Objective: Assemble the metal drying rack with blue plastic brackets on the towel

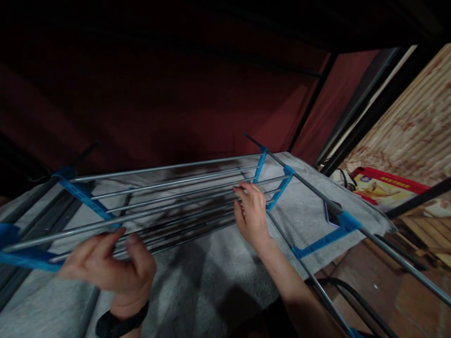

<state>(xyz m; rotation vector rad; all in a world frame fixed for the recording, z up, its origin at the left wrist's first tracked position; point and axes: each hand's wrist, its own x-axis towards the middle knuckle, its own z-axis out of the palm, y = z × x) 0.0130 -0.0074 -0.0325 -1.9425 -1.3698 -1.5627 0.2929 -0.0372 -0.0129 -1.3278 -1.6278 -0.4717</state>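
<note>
Your L hand (112,270) at 8 o'clock & R hand (251,217) at 5, apart, both curl on drying rack (176,182) rods: prob light, stiff, slippy, so grip by blue joints (279,191)

The rods (158,168) of the drying rack are grey metal, smooth, with a soft shine. Their connectors (84,196) are blue matt plastic. The grey cloth (211,277) beneath looks fuzzy and matt. The wristband (118,325) is black and matt. The red box (384,188) is glossy printed card.

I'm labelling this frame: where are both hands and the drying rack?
left hand (105,270): head view, back of the hand.
right hand (252,216): head view, back of the hand.
drying rack (169,167): head view, far grey rod.
</note>
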